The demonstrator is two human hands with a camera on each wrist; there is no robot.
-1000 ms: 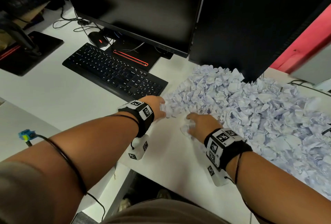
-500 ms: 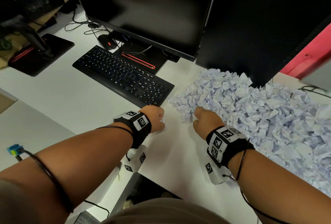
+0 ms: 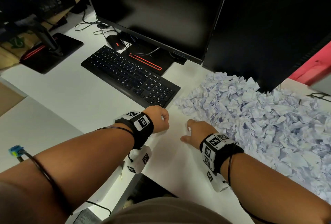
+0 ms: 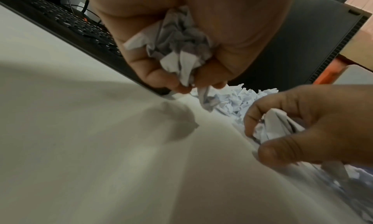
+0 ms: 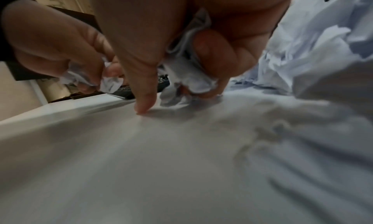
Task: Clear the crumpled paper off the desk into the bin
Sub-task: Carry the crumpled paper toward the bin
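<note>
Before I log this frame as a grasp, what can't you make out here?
- Bin: in no view.
- Paper in the left hand: head view, hidden by the fist.
- Paper pile: head view, cut off by the right edge.
- Desk: right wrist view, blurred.

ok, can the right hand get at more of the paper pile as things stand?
Reach, probably yes: the right hand sits at the near edge of the paper pile, with nothing between them. But its fingers already grip a paper wad, so it likely can't take much more.
</note>
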